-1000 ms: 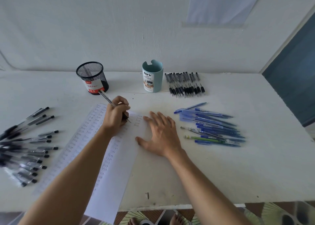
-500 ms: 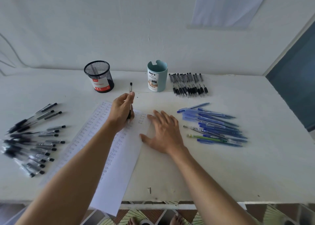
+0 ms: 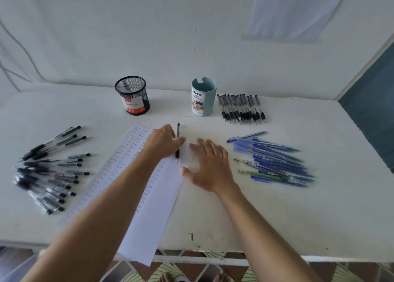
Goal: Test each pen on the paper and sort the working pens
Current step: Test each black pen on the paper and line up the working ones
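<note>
Left hand [image 3: 163, 143]: grip pinched on a black pen [image 3: 178, 132]. The pen, slanted in writing a second ago, now points end-on, its tip over the far end of the paper [image 3: 149, 207]. Right hand [image 3: 210, 166]: flat, fingers straight, pinning the sheet. The test mark appears finished (sorting is due next), with untested black pens [image 3: 49, 175] at left.

Seemingly a plain home room: white table [image 3: 298, 217], bare wall [image 3: 149, 36], patterned floor tiles [image 3: 191, 271].
</note>
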`<state>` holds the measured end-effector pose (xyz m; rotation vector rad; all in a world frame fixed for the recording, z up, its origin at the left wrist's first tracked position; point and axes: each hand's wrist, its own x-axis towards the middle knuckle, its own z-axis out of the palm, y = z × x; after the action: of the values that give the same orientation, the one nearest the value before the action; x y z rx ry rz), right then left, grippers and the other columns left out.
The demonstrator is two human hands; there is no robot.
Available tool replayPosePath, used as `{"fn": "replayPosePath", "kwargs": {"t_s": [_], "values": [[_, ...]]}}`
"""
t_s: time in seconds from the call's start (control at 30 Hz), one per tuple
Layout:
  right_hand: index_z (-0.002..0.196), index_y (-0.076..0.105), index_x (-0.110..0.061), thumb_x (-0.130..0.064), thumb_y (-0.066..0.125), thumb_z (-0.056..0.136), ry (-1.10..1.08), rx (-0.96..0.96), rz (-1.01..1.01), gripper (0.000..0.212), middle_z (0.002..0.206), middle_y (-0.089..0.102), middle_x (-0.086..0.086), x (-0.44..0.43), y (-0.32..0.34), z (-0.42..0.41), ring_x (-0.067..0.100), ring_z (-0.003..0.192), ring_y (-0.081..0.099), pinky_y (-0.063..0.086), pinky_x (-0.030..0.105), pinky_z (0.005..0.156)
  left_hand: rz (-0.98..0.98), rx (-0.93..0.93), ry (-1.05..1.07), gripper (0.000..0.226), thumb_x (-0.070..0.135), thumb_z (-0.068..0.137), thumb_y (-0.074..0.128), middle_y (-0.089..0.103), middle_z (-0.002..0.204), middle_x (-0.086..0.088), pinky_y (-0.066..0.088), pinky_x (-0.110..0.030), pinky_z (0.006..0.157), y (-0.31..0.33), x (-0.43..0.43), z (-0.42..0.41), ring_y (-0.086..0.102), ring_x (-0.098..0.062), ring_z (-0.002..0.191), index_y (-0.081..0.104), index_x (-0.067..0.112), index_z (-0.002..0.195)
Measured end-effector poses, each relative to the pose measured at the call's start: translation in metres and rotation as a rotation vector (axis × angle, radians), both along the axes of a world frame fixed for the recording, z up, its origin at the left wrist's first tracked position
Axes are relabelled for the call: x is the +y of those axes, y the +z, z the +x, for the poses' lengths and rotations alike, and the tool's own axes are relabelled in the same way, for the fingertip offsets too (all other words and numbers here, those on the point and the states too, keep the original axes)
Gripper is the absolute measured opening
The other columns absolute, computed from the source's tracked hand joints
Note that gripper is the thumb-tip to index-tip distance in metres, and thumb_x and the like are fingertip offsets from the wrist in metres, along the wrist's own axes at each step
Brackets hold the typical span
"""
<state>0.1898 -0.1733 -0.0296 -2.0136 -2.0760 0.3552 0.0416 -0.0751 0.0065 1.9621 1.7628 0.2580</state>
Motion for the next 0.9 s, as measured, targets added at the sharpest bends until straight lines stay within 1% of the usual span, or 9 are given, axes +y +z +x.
{"fn": "replayPosePath", "kwargs": {"t_s": [0.1, 0.2, 0.23, 0.3, 0.33, 0.4, 0.5, 0.67, 0.9], "values": [[0.151, 0.027, -0.032, -0.066, 0.04, 0.081, 0.0, 0.006, -0.004, 0.079, 0.166, 0.013, -0.004, 0.0, 0.0, 0.0, 0.019, 0.153, 0.005, 0.004, 0.048, 0.122, 0.061, -0.019, 0.076, 0.034, 0.048, 0.097, 0.056, 0.064, 0.097, -0.005, 0.042, -0.033, 0.064, 0.003, -0.001, -0.009, 0.061, -0.024, 0.083, 0.057, 0.015, 0.107], [0.148, 0.034, -0.032, -0.067, 0.032, 0.078, -0.029, 0.047, -0.006, 0.078, 0.163, 0.022, -0.005, 0.002, 0.002, -0.002, 0.018, 0.151, 0.012, 0.007, 0.044, 0.121, 0.253, 0.006, 0.196, 0.024, 0.036, 0.099, 0.051, 0.067, 0.099, -0.01, 0.04, -0.034, 0.066, -0.002, -0.003, -0.028, 0.057, -0.027, 0.085, 0.057, 0.014, 0.108], [0.145, 0.04, -0.032, -0.065, 0.034, 0.079, -0.055, 0.085, -0.003, 0.073, 0.159, 0.028, -0.006, 0.004, 0.003, -0.003, 0.017, 0.149, 0.017, 0.009, 0.042, 0.12, 0.326, 0.033, 0.203, 0.025, 0.035, 0.099, 0.05, 0.067, 0.106, -0.01, 0.041, -0.036, 0.071, -0.006, -0.004, -0.034, 0.056, -0.028, 0.093, 0.058, 0.014, 0.111], [0.133, 0.05, -0.031, -0.058, 0.04, 0.084, -0.134, 0.162, 0.003, 0.057, 0.148, 0.041, -0.009, 0.012, 0.008, -0.007, 0.015, 0.143, 0.028, 0.015, 0.04, 0.116, 0.387, 0.106, 0.172, 0.038, 0.038, 0.099, 0.049, 0.057, 0.133, -0.011, 0.04, -0.045, 0.095, -0.018, -0.007, -0.042, 0.047, -0.03, 0.124, 0.055, 0.015, 0.128], [0.128, 0.053, -0.03, -0.055, 0.043, 0.088, -0.18, 0.182, -0.001, 0.049, 0.142, 0.045, -0.008, 0.016, 0.011, -0.01, 0.016, 0.139, 0.031, 0.017, 0.041, 0.115, 0.355, 0.142, 0.152, 0.046, 0.041, 0.1, 0.046, 0.046, 0.147, -0.01, 0.03, -0.048, 0.108, -0.024, -0.008, -0.046, 0.035, -0.03, 0.138, 0.049, 0.016, 0.139], [0.124, 0.056, -0.026, -0.054, 0.046, 0.093, -0.263, 0.19, -0.032, 0.043, 0.137, 0.047, -0.003, 0.027, 0.018, -0.018, 0.02, 0.135, 0.034, 0.018, 0.045, 0.113, 0.236, 0.2, 0.118, 0.059, 0.049, 0.102, 0.033, 0.022, 0.164, -0.008, 0.011, -0.049, 0.12, -0.035, -0.009, -0.052, 0.012, -0.029, 0.152, 0.03, 0.02, 0.154], [0.123, 0.057, -0.024, -0.06, 0.046, 0.091, -0.325, 0.111, -0.045, 0.049, 0.135, 0.05, 0.002, 0.039, 0.024, -0.031, 0.026, 0.133, 0.036, 0.016, 0.052, 0.111, 0.175, 0.237, 0.07, 0.064, 0.056, 0.102, 0.021, 0.01, 0.168, -0.005, 0.004, -0.051, 0.124, -0.045, -0.008, -0.058, 0.004, -0.029, 0.154, 0.016, 0.027, 0.158], [0.107, 0.061, -0.026, -0.063, 0.057, 0.081, -0.364, 0.056, 0.031, 0.045, 0.121, 0.055, 0.0, 0.053, 0.023, -0.041, 0.024, 0.122, 0.042, 0.021, 0.048, 0.1, 0.195, 0.25, 0.085, 0.061, 0.056, 0.101, 0.023, 0.014, 0.167, -0.004, 0.007, -0.049, 0.123, -0.043, -0.01, -0.058, 0.009, -0.028, 0.153, 0.021, 0.031, 0.157], [0.092, 0.069, -0.03, -0.048, 0.061, 0.082, -0.447, 0.118, 0.132, 0.022, 0.105, 0.064, -0.007, 0.051, 0.018, -0.033, 0.021, 0.109, 0.05, 0.024, 0.042, 0.09, 0.211, 0.261, 0.087, 0.061, 0.057, 0.099, 0.022, 0.019, 0.165, -0.004, 0.011, -0.05, 0.122, -0.044, -0.009, -0.058, 0.013, -0.029, 0.152, 0.024, 0.032, 0.154]]}}
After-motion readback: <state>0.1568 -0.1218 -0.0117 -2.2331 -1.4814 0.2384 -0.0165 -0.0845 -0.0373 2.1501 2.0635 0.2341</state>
